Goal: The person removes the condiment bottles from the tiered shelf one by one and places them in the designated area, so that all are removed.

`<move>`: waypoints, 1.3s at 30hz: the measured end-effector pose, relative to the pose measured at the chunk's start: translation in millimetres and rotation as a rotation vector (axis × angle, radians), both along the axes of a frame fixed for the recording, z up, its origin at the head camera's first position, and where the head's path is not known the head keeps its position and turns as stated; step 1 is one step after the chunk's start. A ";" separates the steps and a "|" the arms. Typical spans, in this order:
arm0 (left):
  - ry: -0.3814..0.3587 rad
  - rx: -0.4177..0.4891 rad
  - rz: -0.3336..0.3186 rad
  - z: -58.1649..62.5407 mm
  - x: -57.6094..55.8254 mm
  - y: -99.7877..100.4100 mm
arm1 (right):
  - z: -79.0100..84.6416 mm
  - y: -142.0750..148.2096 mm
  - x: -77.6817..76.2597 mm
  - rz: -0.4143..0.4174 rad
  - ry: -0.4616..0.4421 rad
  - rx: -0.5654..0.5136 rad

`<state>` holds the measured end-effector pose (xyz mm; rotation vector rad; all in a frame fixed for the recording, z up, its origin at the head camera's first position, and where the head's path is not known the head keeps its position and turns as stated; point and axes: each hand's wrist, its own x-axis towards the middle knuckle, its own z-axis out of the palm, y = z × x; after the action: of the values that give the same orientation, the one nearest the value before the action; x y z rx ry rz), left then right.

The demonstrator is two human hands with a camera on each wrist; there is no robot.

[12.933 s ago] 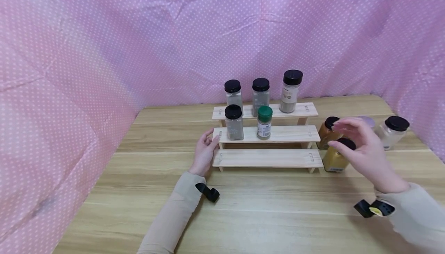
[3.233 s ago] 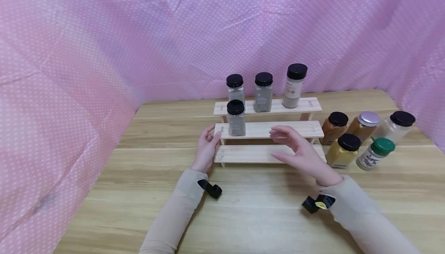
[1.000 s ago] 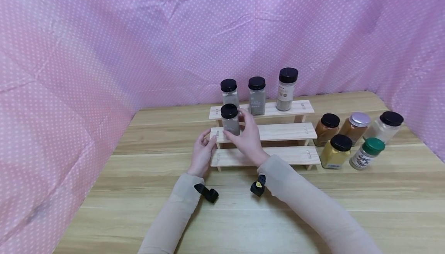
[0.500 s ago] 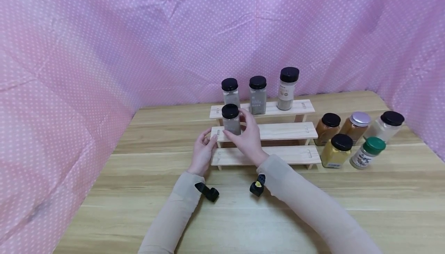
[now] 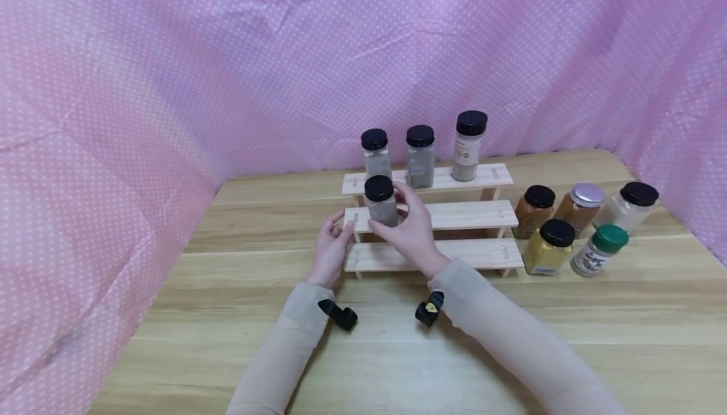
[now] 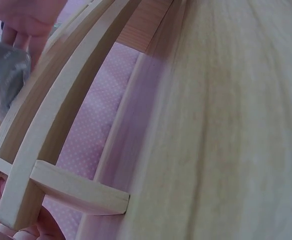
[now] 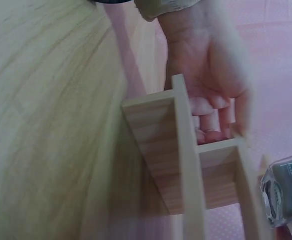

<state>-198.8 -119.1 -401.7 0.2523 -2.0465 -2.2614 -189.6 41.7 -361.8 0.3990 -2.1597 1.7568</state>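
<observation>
In the head view my right hand [image 5: 411, 229] holds a square glass spice jar [image 5: 382, 210] with a black lid and greyish contents, over the left part of the middle shelf. The jar's underside shows in the right wrist view, where the jar [image 7: 284, 192] looks just off the shelf. With my left hand [image 5: 330, 251] I grip the left end of the three-step wooden rack [image 5: 471, 214]; in the left wrist view its fingers [image 6: 48, 225] curl at the board's end. Part of the held jar is hidden behind the right hand's fingers.
On the top step stand two black-lidded jars [image 5: 420, 159] and a taller shaker [image 5: 468, 147]. Right of the rack are a yellow jar [image 5: 546, 252], a green-lidded jar [image 5: 599, 251], brown jars [image 5: 532, 214] and a clear jar [image 5: 625, 213]. A pink dotted cloth [image 5: 318, 74] hangs behind the table.
The green-lidded jar went from the middle shelf to the table at right. My right hand came left, took hold of the black-lidded jar and just shifted it slightly toward me. The left hand stayed.
</observation>
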 end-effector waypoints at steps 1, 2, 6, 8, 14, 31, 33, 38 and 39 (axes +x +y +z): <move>0.004 0.000 -0.003 -0.4 -0.4 0.0 | 1.2 2.1 1.2 0.001 0.003 0.002; 0.007 0.005 -0.004 -0.6 -0.5 0.1 | 2.8 4.4 2.7 0.004 0.007 0.003; 0.010 0.014 -0.010 -0.7 -0.6 0.3 | 6.9 14.4 8.5 0.010 0.034 0.022; 0.006 0.016 -0.010 -0.7 -0.3 0.2 | 8.4 19.4 12.2 0.012 0.044 0.027; 0.001 0.026 -0.015 -2.1 -0.6 -0.9 | 12.2 33.7 24.5 0.025 0.042 0.022; -0.001 0.023 -0.017 -2.8 -1.7 0.0 | 14.1 79.6 54.8 -0.031 0.121 0.104; 0.000 0.031 -0.018 -2.5 -1.7 -0.1 | 15.0 84.0 58.0 -0.038 0.120 0.115; 0.001 0.037 -0.014 -3.2 -1.3 -1.2 | 17.4 94.0 67.7 -0.068 0.121 0.150; 0.003 0.037 -0.015 -3.8 -1.1 -1.7 | 17.7 96.3 69.6 -0.075 0.128 0.162</move>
<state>-199.9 -120.8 -405.4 0.2374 -2.0132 -2.3086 -120.0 138.0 -344.1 0.4508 -2.2027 1.4807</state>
